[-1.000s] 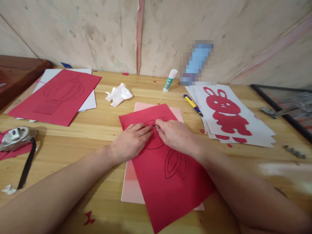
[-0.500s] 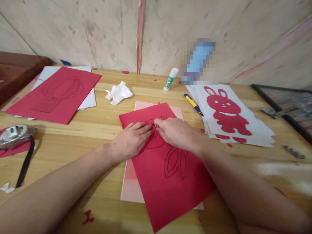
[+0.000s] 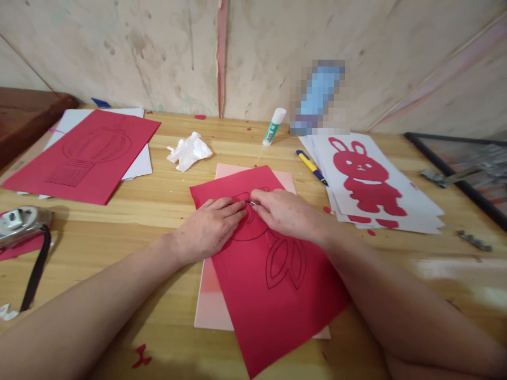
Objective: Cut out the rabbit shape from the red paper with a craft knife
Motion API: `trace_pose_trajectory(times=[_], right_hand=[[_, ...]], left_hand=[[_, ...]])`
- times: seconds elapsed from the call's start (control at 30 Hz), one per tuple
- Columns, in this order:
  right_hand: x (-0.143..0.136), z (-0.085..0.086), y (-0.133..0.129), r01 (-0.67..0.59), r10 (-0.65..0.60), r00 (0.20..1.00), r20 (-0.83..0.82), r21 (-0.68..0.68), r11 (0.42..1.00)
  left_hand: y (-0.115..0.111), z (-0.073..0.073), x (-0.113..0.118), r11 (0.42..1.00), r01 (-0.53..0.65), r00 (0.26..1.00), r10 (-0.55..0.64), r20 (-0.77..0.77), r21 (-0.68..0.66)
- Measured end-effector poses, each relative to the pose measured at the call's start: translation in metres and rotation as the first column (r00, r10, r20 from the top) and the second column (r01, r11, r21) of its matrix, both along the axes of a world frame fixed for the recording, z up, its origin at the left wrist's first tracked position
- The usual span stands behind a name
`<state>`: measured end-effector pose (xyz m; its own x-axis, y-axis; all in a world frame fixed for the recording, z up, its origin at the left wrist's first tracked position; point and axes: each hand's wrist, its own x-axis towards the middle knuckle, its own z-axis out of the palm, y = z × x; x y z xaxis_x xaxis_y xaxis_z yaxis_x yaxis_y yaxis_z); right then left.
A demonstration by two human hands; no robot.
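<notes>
A red sheet of paper (image 3: 277, 311) with an upside-down rabbit outline in black lies askew on a pale pink board (image 3: 214, 311). My left hand (image 3: 212, 224) rests flat on the sheet, fingers stretched out and close together, pressing it down. Pinched in my right hand (image 3: 283, 211) is what looks like a craft knife (image 3: 249, 201); only its thin metal tip shows, pointing left, and my fingers hide the rest. That tip meets the paper over the drawing, right beside my left fingertips.
On the right, a red rabbit cut-out (image 3: 364, 177) lies on white sheets (image 3: 423, 219) near a yellow-and-blue pen (image 3: 312, 167). Behind stand a glue stick (image 3: 274, 126) and crumpled tissue (image 3: 190, 151). Red paper with a lantern drawing (image 3: 85, 158) and a tape measure (image 3: 21, 224) are left.
The whole view has shifted slightly left. Both hands keep nearly the same place on the paper, and a little more of the metal tip shows between them.
</notes>
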<state>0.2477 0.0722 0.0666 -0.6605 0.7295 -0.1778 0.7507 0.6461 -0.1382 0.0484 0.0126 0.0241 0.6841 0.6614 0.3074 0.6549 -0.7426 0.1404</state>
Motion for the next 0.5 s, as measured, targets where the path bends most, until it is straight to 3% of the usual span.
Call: trace_pose_trajectory(times=[0.5], right_hand=[[-0.009, 0.01, -0.004, -0.008, 0.008, 0.996, 0.084, -0.004, 1.0]], left_hand=[[0.0, 0.001, 0.001, 1.0, -0.007, 1.0, 0.007, 0.001, -0.012]])
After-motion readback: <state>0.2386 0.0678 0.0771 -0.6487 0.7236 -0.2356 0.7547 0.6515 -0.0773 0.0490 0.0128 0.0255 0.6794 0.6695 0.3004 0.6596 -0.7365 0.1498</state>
